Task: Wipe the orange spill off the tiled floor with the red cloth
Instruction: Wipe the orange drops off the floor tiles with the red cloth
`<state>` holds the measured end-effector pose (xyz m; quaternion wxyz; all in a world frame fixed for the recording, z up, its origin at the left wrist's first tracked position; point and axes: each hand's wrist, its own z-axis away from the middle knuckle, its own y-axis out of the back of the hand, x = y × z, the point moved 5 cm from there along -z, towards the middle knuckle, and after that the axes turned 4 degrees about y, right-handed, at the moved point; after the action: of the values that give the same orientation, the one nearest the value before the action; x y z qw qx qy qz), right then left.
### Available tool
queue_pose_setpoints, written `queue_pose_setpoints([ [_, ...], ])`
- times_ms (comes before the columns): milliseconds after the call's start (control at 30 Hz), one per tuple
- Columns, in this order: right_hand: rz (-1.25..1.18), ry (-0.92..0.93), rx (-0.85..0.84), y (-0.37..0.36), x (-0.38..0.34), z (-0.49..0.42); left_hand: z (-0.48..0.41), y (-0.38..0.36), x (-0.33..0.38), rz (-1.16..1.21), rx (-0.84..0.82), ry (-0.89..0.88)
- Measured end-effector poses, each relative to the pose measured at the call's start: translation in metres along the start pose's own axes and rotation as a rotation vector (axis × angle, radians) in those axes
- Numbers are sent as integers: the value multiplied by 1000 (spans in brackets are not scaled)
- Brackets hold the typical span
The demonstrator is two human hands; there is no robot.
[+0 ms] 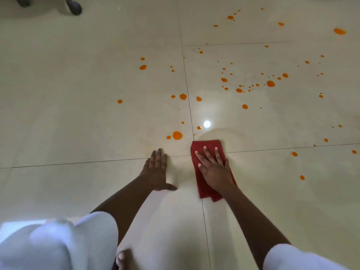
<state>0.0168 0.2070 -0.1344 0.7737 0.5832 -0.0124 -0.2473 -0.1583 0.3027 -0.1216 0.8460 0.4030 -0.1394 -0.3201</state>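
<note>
**Layout around the folded cloth**

The cloth [209, 184] is laid flat on the tiled floor [78, 114], across the crossing of two grout lines [272, 148]. The right hand [215, 169] is pressed flat on top of it. The left hand [157, 172] is spread on the bare floor just left of the cloth, apart from it. The spill drops [177, 135] are scattered beyond the cloth, the nearest just past its far left corner, others to its right. A light reflection [206, 124] is seen just beyond its far edge. Furniture feet [75, 7] are placed far beyond, to the left.
</note>
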Motion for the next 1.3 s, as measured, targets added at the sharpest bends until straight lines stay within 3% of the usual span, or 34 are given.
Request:
queue_pose_setpoints([
  [167, -11, 12, -220, 12, 1, -39, -16, 45, -10, -68, -116, 47],
  [267, -22, 16, -358, 20, -2, -47, -16, 75, -14, -183, -128, -48],
  [367, -23, -18, -387, 27, -10, -48, -13, 86, -26, -228, -131, -156],
  [533, -6, 50, -322, 10, -70, -36, -18, 76, -51, -217, -114, -190],
  [733, 37, -82, -124, 6, -78, -30, -43, 61, -72, -56, 20, -148],
  [933, 45, 22, -118, -17, -111, -37, -67, 59, -86, -11, 82, -266],
  [1033, 86, 63, 99, 8, -114, -97, -84, 58, -92, 22, 140, -299],
  [1133, 98, -210, 162, 32, -48, -138, -91, 54, -96, 13, 218, -307],
  [1200, 2, -394, 241, 31, -18, -115, -92, 53, -97, 24, 208, -315],
  [1300, -18, -367, 307, 13, -59, -70, -99, 59, -89, 103, 248, -279],
])
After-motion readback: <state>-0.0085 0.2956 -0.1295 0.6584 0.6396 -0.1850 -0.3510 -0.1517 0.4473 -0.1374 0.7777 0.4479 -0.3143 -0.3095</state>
